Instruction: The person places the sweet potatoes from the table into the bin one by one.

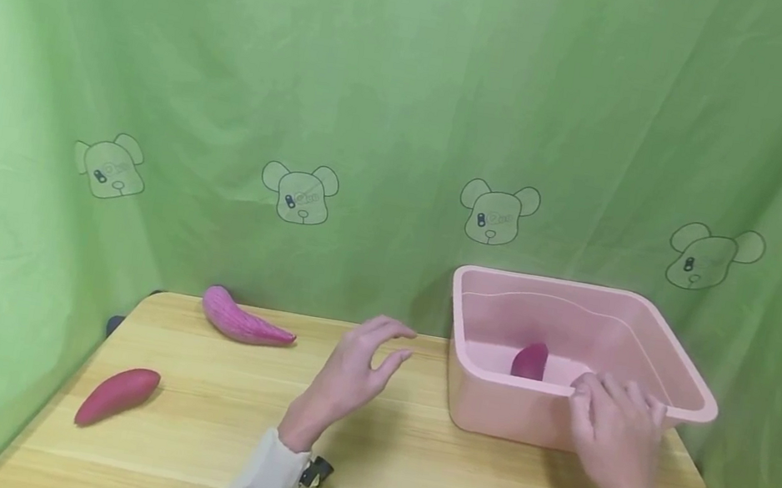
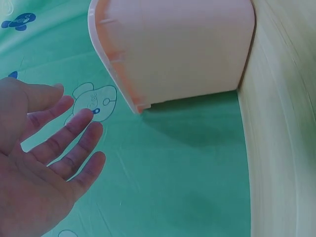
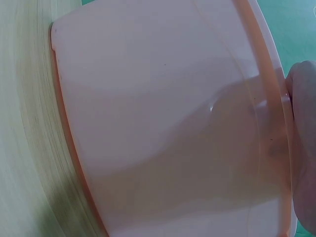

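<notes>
My right hand (image 1: 616,434) is at the near rim of a pink plastic bin (image 1: 518,411), its fingers bent over the edge. The rim hides the fingertips, and I cannot tell whether they hold anything. In the right wrist view, part of that hand (image 3: 303,148) lies along the rim. Inside the bin, the end of a dark magenta sweet potato (image 1: 530,361) shows above the near wall. My left hand (image 1: 353,365) hovers over the table left of the bin, thumb and fingers apart. Nothing is in its palm in the left wrist view, where the hand (image 2: 44,148) appears at left.
A streaked purple eggplant (image 1: 243,321) lies near the table's back edge, on the left. Closer to the front left is a dark red sweet potato (image 1: 118,397). Green cloth (image 1: 411,112) with bear-head prints encloses the wooden table (image 1: 208,402) at the back and sides.
</notes>
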`<action>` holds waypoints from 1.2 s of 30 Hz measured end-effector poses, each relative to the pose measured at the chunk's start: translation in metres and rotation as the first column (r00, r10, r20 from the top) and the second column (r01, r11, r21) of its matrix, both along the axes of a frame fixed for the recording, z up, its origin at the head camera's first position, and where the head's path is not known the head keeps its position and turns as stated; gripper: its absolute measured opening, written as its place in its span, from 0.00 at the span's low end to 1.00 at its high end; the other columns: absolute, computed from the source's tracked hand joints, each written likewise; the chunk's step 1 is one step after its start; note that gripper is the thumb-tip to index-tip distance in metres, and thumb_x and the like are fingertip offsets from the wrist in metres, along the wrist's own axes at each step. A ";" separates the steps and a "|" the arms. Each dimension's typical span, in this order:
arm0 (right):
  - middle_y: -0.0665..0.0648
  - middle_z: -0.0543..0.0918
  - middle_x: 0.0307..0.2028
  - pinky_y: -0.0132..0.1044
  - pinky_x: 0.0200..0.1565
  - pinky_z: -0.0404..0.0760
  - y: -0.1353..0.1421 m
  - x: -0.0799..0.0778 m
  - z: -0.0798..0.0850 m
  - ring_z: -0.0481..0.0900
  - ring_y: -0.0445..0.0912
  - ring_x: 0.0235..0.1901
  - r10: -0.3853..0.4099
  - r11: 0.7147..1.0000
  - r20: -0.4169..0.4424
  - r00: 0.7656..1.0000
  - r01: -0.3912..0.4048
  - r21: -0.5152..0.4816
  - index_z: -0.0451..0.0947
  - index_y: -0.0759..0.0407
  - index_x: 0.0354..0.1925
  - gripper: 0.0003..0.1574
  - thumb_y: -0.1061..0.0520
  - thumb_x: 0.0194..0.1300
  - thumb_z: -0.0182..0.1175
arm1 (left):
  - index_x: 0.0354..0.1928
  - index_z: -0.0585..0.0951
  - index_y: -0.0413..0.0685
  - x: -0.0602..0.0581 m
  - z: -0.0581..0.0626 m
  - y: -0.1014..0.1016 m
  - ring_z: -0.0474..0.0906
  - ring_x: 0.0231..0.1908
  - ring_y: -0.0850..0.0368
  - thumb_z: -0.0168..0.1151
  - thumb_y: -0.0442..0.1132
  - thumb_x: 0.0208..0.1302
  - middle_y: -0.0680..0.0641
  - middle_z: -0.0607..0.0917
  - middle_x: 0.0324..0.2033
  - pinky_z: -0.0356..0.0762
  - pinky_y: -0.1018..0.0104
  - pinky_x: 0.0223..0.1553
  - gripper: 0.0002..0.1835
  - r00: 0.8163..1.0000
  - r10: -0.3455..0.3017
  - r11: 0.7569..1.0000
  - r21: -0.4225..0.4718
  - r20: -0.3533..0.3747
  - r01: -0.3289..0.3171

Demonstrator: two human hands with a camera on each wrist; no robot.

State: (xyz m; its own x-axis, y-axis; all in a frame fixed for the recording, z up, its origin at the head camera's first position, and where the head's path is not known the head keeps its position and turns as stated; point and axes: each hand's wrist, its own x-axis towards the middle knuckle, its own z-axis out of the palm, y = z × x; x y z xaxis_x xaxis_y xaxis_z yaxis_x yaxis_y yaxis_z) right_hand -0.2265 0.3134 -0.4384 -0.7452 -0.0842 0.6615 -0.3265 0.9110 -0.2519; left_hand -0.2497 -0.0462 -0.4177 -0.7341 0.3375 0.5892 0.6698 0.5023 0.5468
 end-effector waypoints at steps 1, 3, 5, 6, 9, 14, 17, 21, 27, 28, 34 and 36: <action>0.58 0.80 0.35 0.64 0.48 0.60 0.000 0.000 0.000 0.68 0.56 0.35 0.000 1.000 -0.002 1.000 0.000 0.000 0.77 0.55 0.37 0.15 0.56 0.76 0.44 | 0.57 0.83 0.45 0.000 0.000 -0.002 0.79 0.58 0.56 0.64 0.38 0.72 0.49 0.85 0.54 0.75 0.61 0.64 0.14 1.000 0.003 1.000 0.002 0.001 -0.003; 0.58 0.80 0.35 0.64 0.48 0.60 0.000 0.000 0.000 0.68 0.56 0.35 0.000 1.000 -0.003 1.000 0.000 -0.001 0.77 0.55 0.37 0.15 0.56 0.76 0.44 | 0.57 0.83 0.44 0.001 -0.001 -0.005 0.79 0.57 0.55 0.65 0.38 0.72 0.48 0.85 0.54 0.75 0.61 0.64 0.14 1.000 0.007 1.000 0.007 0.001 -0.007; 0.58 0.80 0.35 0.63 0.48 0.60 0.000 -0.001 0.000 0.68 0.56 0.36 0.000 1.000 -0.003 1.000 0.000 0.000 0.77 0.55 0.37 0.15 0.56 0.76 0.44 | 0.56 0.83 0.43 0.001 -0.001 -0.008 0.80 0.57 0.55 0.66 0.37 0.71 0.48 0.85 0.54 0.76 0.61 0.63 0.14 1.000 0.013 1.000 0.010 -0.008 -0.013; 0.58 0.80 0.35 0.63 0.48 0.60 0.000 -0.001 0.000 0.68 0.56 0.36 0.000 1.000 -0.004 1.000 0.000 -0.001 0.77 0.55 0.37 0.15 0.56 0.76 0.44 | 0.56 0.83 0.42 0.001 -0.002 -0.010 0.80 0.57 0.54 0.66 0.37 0.71 0.48 0.85 0.54 0.76 0.60 0.63 0.14 1.000 0.016 1.000 0.011 -0.013 -0.016; 0.58 0.80 0.35 0.63 0.47 0.60 0.001 -0.001 -0.001 0.68 0.56 0.36 0.000 1.000 -0.008 1.000 0.000 -0.001 0.77 0.55 0.36 0.15 0.56 0.76 0.44 | 0.55 0.84 0.42 0.001 -0.004 -0.015 0.80 0.56 0.55 0.67 0.36 0.70 0.48 0.85 0.53 0.77 0.61 0.62 0.14 0.999 0.034 0.999 0.016 -0.028 -0.033; 0.58 0.80 0.35 0.63 0.47 0.60 0.001 -0.001 -0.001 0.68 0.56 0.36 -0.002 1.000 -0.008 1.000 0.002 -0.003 0.77 0.55 0.36 0.16 0.56 0.76 0.44 | 0.55 0.84 0.42 0.002 -0.008 -0.022 0.81 0.55 0.54 0.67 0.35 0.70 0.47 0.85 0.52 0.78 0.61 0.61 0.14 0.999 0.045 0.999 0.023 -0.025 -0.044; 0.58 0.80 0.35 0.64 0.48 0.60 0.002 -0.002 -0.001 0.68 0.56 0.36 -0.001 1.000 -0.007 1.000 0.001 0.000 0.77 0.55 0.36 0.16 0.56 0.76 0.44 | 0.56 0.83 0.41 0.004 -0.008 -0.026 0.81 0.55 0.54 0.67 0.35 0.70 0.47 0.85 0.53 0.78 0.60 0.61 0.14 0.999 0.049 0.999 0.026 -0.019 -0.048; 0.58 0.79 0.34 0.64 0.48 0.60 0.002 -0.002 -0.001 0.68 0.56 0.36 -0.002 1.000 -0.010 1.000 0.002 0.002 0.77 0.55 0.36 0.16 0.55 0.76 0.44 | 0.56 0.83 0.42 0.006 -0.008 -0.033 0.81 0.56 0.54 0.66 0.35 0.70 0.48 0.85 0.53 0.78 0.60 0.62 0.15 0.998 0.067 0.997 0.033 -0.013 -0.067; 0.58 0.80 0.35 0.64 0.48 0.60 0.001 -0.002 -0.001 0.68 0.56 0.36 -0.005 1.000 -0.001 1.000 0.005 0.004 0.77 0.55 0.37 0.15 0.56 0.76 0.44 | 0.56 0.83 0.41 0.007 -0.011 -0.043 0.81 0.56 0.52 0.67 0.33 0.69 0.47 0.85 0.53 0.77 0.58 0.62 0.15 0.996 0.075 0.996 0.061 -0.040 -0.072; 0.58 0.80 0.35 0.64 0.48 0.60 0.001 -0.002 -0.001 0.68 0.56 0.36 -0.006 1.000 -0.001 1.000 0.006 0.006 0.77 0.55 0.37 0.15 0.56 0.76 0.44 | 0.56 0.83 0.40 0.008 -0.012 -0.045 0.81 0.56 0.52 0.67 0.33 0.68 0.46 0.85 0.53 0.77 0.57 0.62 0.15 0.996 0.074 0.995 0.067 -0.047 -0.070; 0.58 0.79 0.35 0.62 0.47 0.60 0.000 -0.002 0.000 0.68 0.57 0.36 -0.008 1.000 -0.004 1.000 0.008 0.008 0.77 0.55 0.37 0.15 0.55 0.76 0.45 | 0.54 0.83 0.40 0.007 -0.017 -0.053 0.82 0.54 0.51 0.69 0.31 0.66 0.45 0.86 0.51 0.79 0.57 0.61 0.15 0.991 0.092 0.994 0.069 -0.093 -0.086; 0.58 0.79 0.35 0.62 0.47 0.60 0.000 -0.001 0.000 0.68 0.57 0.36 -0.009 1.000 -0.006 1.000 0.009 0.007 0.77 0.55 0.36 0.15 0.55 0.76 0.44 | 0.54 0.83 0.40 0.007 -0.018 -0.056 0.83 0.54 0.50 0.68 0.31 0.66 0.45 0.86 0.51 0.79 0.57 0.61 0.15 0.989 0.100 0.994 0.063 -0.106 -0.093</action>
